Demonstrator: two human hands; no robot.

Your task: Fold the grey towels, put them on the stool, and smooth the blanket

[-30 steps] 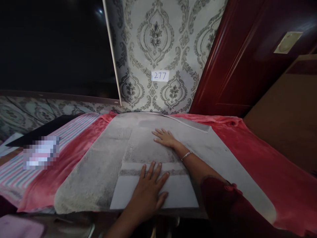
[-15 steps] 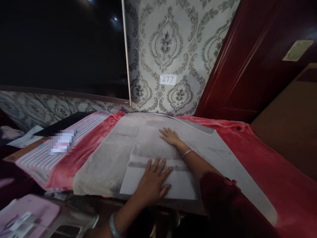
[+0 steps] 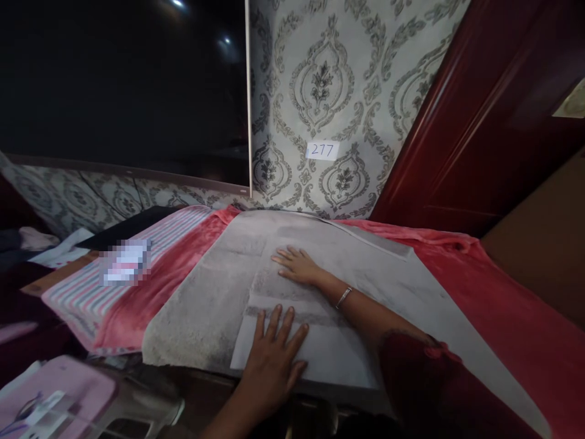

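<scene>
My left hand (image 3: 276, 350) lies flat with spread fingers on the near part of a pale rectangular piece (image 3: 336, 350), across its darker grey band. Farther back, my right hand (image 3: 297, 266) rests palm down, fingers stretched out, on the grey, blotchy area beyond that band. Beneath both spreads a large light-grey sheet (image 3: 196, 305) with darker smudges and a folded-looking far right edge. Whether it is paper or cloth I cannot tell. Neither hand grips anything.
A red plush blanket (image 3: 461, 283) lies under the sheet, with a striped cloth (image 3: 82, 286) at left. A television screen (image 3: 123, 91) and a wall label (image 3: 322, 150) are behind. Near left are a pink-topped item (image 3: 86, 381) and a stool (image 3: 146, 414).
My right hand has slid left and slightly nearer over the grey surface. The left hand stays flat near the front edge. The whole view has shifted a little.
</scene>
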